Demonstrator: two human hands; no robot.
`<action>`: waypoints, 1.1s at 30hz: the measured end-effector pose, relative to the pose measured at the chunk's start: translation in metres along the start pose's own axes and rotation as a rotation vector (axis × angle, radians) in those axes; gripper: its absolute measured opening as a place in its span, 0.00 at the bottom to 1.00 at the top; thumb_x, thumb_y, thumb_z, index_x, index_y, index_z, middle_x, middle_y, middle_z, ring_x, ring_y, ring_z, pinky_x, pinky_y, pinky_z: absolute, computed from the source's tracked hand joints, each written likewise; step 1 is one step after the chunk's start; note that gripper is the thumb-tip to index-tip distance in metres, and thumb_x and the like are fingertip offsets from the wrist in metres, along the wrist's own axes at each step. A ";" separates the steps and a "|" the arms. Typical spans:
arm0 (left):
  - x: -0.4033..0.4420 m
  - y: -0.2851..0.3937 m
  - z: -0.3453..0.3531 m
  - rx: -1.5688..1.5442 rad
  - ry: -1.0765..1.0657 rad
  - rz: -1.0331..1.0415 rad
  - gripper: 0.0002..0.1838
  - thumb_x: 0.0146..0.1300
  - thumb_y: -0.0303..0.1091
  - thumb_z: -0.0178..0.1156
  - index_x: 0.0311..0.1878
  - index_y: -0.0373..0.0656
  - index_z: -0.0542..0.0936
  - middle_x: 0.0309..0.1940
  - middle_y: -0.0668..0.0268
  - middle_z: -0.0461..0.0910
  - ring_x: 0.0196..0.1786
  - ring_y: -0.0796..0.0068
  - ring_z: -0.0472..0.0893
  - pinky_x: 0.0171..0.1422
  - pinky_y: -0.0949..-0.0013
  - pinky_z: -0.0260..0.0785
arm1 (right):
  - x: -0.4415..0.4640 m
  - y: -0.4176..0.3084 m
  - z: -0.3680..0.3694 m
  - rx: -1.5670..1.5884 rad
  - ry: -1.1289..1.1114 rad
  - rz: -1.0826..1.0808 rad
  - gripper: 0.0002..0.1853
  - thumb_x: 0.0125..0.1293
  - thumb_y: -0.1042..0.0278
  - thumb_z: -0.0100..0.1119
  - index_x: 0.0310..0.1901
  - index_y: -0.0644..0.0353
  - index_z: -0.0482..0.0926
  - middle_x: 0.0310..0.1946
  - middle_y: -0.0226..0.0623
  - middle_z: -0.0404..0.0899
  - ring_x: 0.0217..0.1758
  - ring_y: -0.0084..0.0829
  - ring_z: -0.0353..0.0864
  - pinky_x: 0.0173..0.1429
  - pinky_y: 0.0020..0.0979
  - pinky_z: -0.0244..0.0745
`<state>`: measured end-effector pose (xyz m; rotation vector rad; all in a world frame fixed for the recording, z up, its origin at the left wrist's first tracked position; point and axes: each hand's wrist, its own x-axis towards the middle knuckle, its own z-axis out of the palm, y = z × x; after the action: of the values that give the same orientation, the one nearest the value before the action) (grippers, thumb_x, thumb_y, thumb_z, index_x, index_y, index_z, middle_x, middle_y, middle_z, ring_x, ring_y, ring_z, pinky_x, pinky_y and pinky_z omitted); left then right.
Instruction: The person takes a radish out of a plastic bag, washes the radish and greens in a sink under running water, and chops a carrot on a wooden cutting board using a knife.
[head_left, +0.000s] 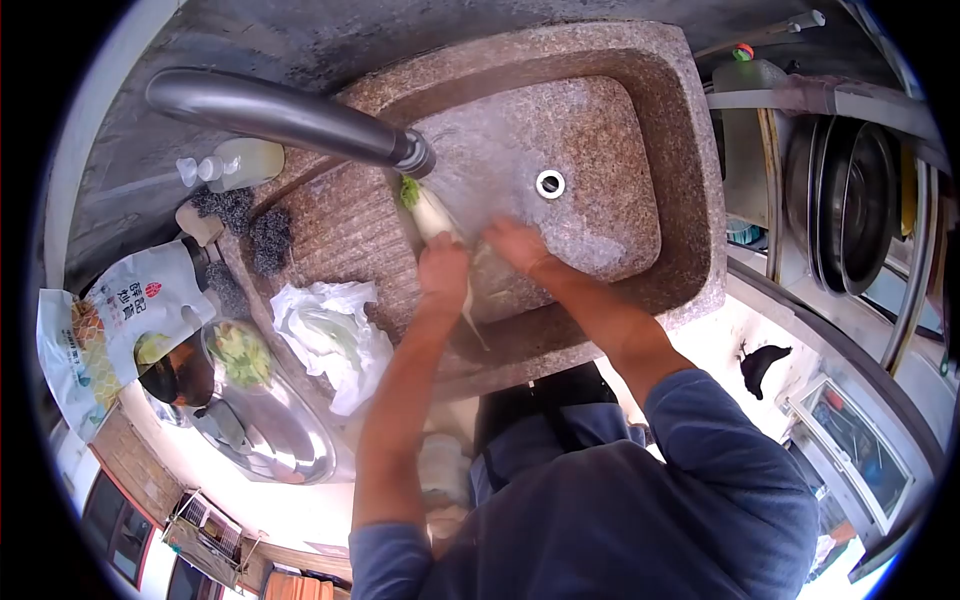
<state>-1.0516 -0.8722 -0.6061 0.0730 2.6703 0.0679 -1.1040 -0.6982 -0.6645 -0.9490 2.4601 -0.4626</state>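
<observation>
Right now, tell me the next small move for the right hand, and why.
Probably bring the right hand across to the white radish and rub along its side. The left hand grips it partway along, its leafy end shows close to the mouth of the faucet, and the right hand, nearby in the sink, seems free.

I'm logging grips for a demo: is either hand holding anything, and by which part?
The left hand holds the white radish around its middle. Nothing shows in the right hand, though its fingers are too blurred to be sure.
</observation>
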 end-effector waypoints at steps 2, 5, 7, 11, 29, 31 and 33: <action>-0.001 -0.001 0.006 0.064 0.096 0.029 0.06 0.56 0.31 0.61 0.36 0.45 0.83 0.40 0.61 0.78 0.47 0.62 0.81 0.47 0.62 0.77 | -0.004 0.002 0.014 0.134 -0.033 0.246 0.18 0.60 0.70 0.60 0.53 0.52 0.77 0.52 0.41 0.74 0.52 0.45 0.80 0.54 0.42 0.80; -0.002 -0.005 0.001 0.056 0.081 0.068 0.06 0.58 0.31 0.59 0.37 0.44 0.83 0.37 0.60 0.81 0.43 0.60 0.84 0.44 0.59 0.78 | 0.000 0.007 0.029 0.332 0.208 0.318 0.18 0.60 0.73 0.61 0.53 0.56 0.77 0.44 0.43 0.79 0.43 0.43 0.84 0.49 0.41 0.82; 0.000 -0.006 -0.009 -0.062 0.038 0.049 0.07 0.60 0.31 0.58 0.40 0.43 0.82 0.38 0.58 0.82 0.44 0.58 0.84 0.45 0.57 0.78 | 0.001 0.013 0.035 0.615 0.277 0.412 0.18 0.60 0.75 0.61 0.53 0.57 0.78 0.39 0.43 0.82 0.39 0.40 0.85 0.46 0.39 0.82; 0.020 -0.010 -0.024 -0.726 0.083 -0.168 0.09 0.65 0.27 0.56 0.46 0.39 0.79 0.37 0.60 0.82 0.44 0.60 0.84 0.50 0.59 0.77 | 0.018 -0.011 -0.036 1.286 0.143 0.624 0.18 0.61 0.74 0.61 0.55 0.60 0.80 0.35 0.38 0.85 0.35 0.29 0.84 0.42 0.31 0.80; 0.045 0.006 -0.060 -2.607 0.329 -0.366 0.19 0.73 0.41 0.55 0.62 0.43 0.72 0.56 0.64 0.78 0.57 0.66 0.78 0.64 0.59 0.71 | 0.041 -0.085 -0.087 0.982 0.552 0.224 0.19 0.61 0.81 0.56 0.55 0.69 0.78 0.57 0.44 0.76 0.54 0.34 0.81 0.57 0.27 0.75; 0.046 0.009 -0.067 -2.580 0.334 -0.442 0.17 0.72 0.36 0.56 0.61 0.42 0.72 0.54 0.63 0.79 0.57 0.66 0.78 0.63 0.60 0.72 | 0.035 -0.091 -0.097 0.956 0.584 0.299 0.17 0.62 0.82 0.56 0.53 0.68 0.79 0.53 0.42 0.79 0.48 0.31 0.82 0.52 0.26 0.77; 0.050 0.008 -0.070 -2.632 0.339 -0.420 0.16 0.72 0.34 0.56 0.59 0.40 0.73 0.53 0.62 0.79 0.56 0.66 0.78 0.63 0.60 0.72 | 0.034 -0.097 -0.117 1.038 0.614 0.379 0.15 0.63 0.82 0.57 0.52 0.68 0.80 0.49 0.41 0.81 0.43 0.27 0.83 0.48 0.25 0.78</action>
<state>-1.1277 -0.8636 -0.5663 -1.1820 0.7344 2.9011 -1.1359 -0.7734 -0.5318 0.1166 2.2333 -1.8284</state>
